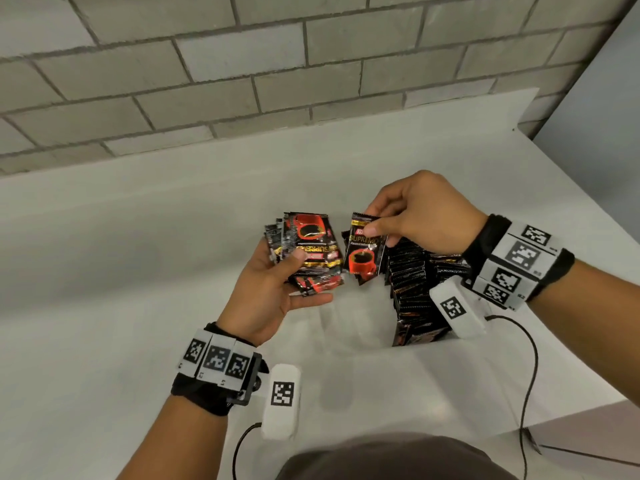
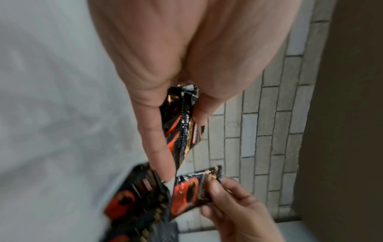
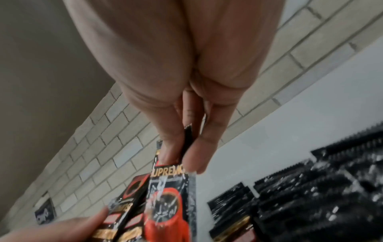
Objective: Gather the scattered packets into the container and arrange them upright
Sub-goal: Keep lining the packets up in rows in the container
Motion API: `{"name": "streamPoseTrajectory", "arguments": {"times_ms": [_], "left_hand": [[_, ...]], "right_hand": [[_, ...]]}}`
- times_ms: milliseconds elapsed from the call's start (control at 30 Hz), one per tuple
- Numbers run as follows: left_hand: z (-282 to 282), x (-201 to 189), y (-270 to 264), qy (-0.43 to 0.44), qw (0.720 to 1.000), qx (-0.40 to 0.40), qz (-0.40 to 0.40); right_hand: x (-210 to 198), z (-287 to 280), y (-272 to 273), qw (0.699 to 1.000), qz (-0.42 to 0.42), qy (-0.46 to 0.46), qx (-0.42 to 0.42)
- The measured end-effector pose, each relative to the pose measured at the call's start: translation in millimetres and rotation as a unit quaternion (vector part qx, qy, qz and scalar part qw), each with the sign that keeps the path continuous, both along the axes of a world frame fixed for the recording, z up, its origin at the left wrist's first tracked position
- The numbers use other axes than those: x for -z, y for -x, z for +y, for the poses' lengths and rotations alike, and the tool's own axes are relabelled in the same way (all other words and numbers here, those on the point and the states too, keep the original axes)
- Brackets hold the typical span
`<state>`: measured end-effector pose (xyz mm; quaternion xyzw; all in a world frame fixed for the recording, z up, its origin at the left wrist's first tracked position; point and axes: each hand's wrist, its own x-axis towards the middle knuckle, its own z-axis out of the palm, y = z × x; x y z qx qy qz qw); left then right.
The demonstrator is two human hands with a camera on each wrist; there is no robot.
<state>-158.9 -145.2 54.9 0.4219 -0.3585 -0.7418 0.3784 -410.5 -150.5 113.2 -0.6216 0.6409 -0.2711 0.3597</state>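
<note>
My left hand (image 1: 294,268) grips a fanned stack of several black-and-red coffee packets (image 1: 306,249), thumb across the top one; the left wrist view shows the stack (image 2: 184,124) edge-on between thumb and fingers. Just to its right, my right hand (image 1: 375,221) pinches one packet (image 1: 363,252) by its top edge, so it hangs upright with the red cup facing me. The right wrist view shows that packet (image 3: 172,196) beside the stack (image 3: 124,204). A row of upright packets (image 1: 412,289) stands under my right wrist, in what looks like a clear container (image 1: 349,327) with faint walls.
The white table (image 1: 138,271) runs back to a grey block wall (image 1: 242,64), and its right edge (image 1: 588,209) falls away behind my right arm. Cables from the wrist cameras trail over the table's near side (image 1: 530,375).
</note>
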Motion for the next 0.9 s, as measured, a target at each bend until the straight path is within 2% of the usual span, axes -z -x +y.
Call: {"name": "streamPoseTrajectory", "arguments": {"times_ms": [133, 367, 533, 700, 900], "left_hand": [[-8, 6, -19, 0.023, 0.997, -0.061, -0.032], [-6, 7, -23, -0.001, 0.998, -0.054, -0.017], [-5, 10, -18, -0.015, 0.999, -0.035, -0.013], [-7, 13, -16, -0.024, 0.999, -0.031, -0.004], [-6, 11, -11, -0.015, 1.000, -0.012, -0.010]], "right_hand": [[7, -4, 4, 0.998, 0.062, 0.011, -0.017], [29, -19, -5, 0.962, 0.238, -0.010, -0.135], [40, -26, -13, 0.930, 0.336, -0.005, -0.149], [44, -32, -9, 0.920, 0.369, 0.000, -0.132], [42, -34, -5, 0.937, 0.326, -0.016, -0.122]]}}
